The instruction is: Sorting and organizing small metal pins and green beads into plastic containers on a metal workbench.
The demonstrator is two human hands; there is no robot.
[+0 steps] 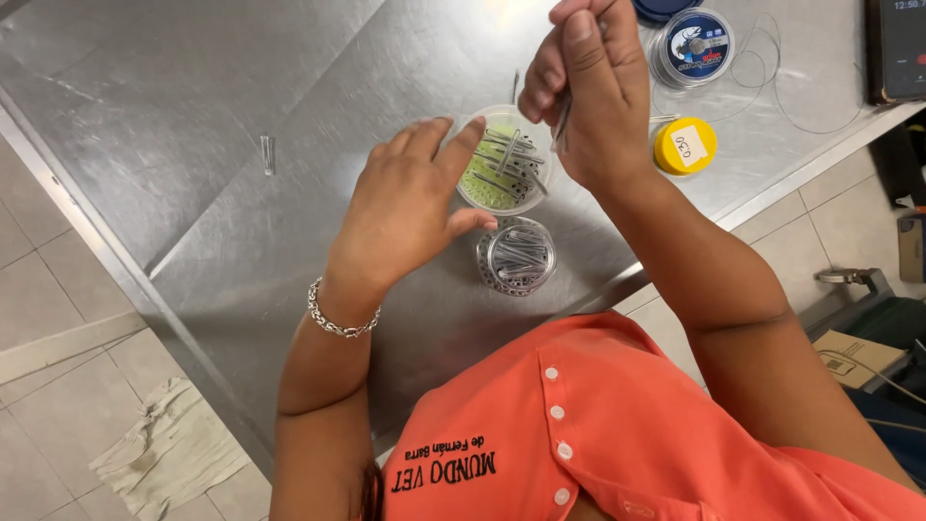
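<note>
Tub (502,183) of green beads and thin metal pins, round and clear, sits on steel table (241,193); taking it as reference. Left hand (410,207) rests against tub's near-left rim, fingers spread and loose, index tip over the rim, thumb at the near edge, nothing pinched. Silver chain bracelet (338,318) on that wrist. Right hand (588,87) is raised just past tub's far-right side, fingers closed tight on a small bunch of metal pins (562,121) hanging down from the fist. Second clear container (518,256), holding more pins, sits just beside tub on the near side, touching or nearly so. Yellow-lidded jar (685,145) to tub's right, well apart. Line spool (693,46) beyond that, farther right, loose line trailing off it. One stray pin (267,152) lies on the table far left of tub.
</note>
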